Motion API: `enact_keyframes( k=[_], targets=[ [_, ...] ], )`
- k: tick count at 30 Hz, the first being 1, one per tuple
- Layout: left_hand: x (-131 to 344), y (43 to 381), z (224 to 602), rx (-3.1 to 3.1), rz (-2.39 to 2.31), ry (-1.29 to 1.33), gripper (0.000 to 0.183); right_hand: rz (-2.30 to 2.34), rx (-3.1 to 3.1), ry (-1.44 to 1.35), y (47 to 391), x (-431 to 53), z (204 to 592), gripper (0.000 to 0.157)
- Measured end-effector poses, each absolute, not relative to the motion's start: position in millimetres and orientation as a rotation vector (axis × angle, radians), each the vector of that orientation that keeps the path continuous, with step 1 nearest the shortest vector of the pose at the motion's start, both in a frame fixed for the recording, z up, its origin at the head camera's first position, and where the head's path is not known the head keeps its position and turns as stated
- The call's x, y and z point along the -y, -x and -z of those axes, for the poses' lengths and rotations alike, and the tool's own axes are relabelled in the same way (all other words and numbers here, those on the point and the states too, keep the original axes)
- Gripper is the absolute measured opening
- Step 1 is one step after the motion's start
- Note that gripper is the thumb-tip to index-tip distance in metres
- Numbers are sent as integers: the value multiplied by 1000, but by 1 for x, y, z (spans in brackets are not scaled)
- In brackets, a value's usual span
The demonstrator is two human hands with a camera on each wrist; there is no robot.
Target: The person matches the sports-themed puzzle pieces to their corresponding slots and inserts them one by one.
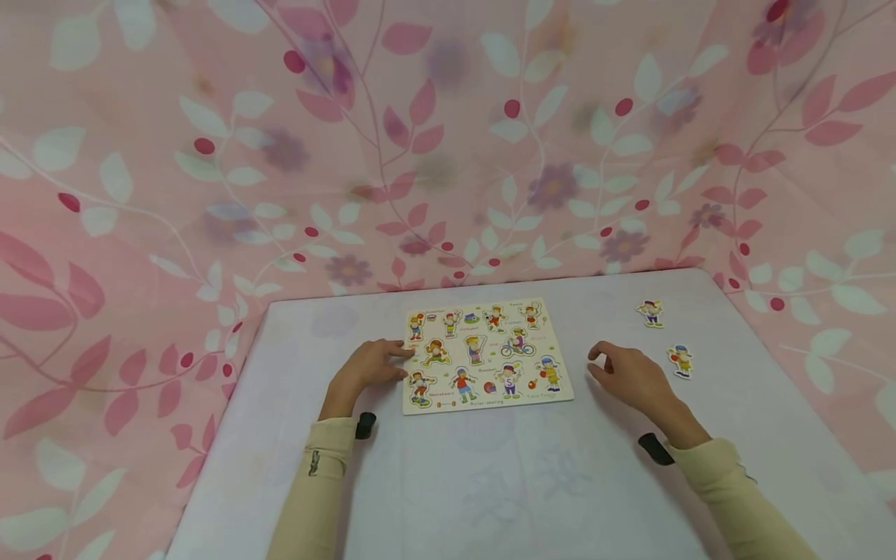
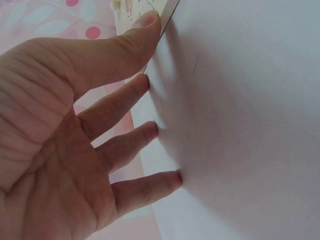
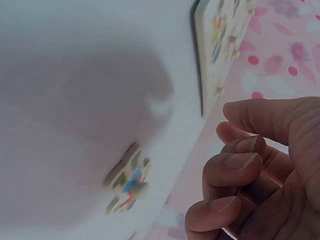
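A cream puzzle board [image 1: 448, 373] with colourful sports figures lies on the white table. At its left edge is my left hand [image 1: 367, 364], fingers extended; in the left wrist view, the thumb [image 2: 135, 47] touches the board's edge and several fingertips reach down to the tabletop. To the right of the board, my right hand [image 1: 626, 377] hovers with loosely bent fingers and holds nothing. Beyond it lie two loose figure pieces: one in yellow [image 1: 680, 362] and one with purple trousers [image 1: 652, 313]. The right wrist view shows a blurred loose piece [image 3: 131, 186] below the hand.
The white-covered table [image 1: 448, 482] extends around the board on all sides. Behind it hangs a pink floral cloth [image 1: 448, 155], meeting the table's back edge. A dark strap piece shows under each wrist.
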State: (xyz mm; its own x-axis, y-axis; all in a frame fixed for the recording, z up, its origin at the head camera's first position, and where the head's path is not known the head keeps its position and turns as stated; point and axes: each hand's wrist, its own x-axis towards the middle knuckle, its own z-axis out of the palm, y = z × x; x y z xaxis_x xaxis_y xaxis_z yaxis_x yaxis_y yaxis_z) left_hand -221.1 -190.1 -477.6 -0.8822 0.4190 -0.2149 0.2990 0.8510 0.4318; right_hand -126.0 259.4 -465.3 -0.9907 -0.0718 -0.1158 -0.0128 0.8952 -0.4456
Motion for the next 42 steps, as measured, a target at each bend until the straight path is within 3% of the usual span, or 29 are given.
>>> enact_keyframes(
  k=[13,42],
  targets=[
    [189,220,476,-2722,-570,-532,48,714,-2962,-6,120,-295,479,20],
    [188,220,476,-2716,-561,-510,48,700,-2952,-68,120,-308,484,22]
  ],
)
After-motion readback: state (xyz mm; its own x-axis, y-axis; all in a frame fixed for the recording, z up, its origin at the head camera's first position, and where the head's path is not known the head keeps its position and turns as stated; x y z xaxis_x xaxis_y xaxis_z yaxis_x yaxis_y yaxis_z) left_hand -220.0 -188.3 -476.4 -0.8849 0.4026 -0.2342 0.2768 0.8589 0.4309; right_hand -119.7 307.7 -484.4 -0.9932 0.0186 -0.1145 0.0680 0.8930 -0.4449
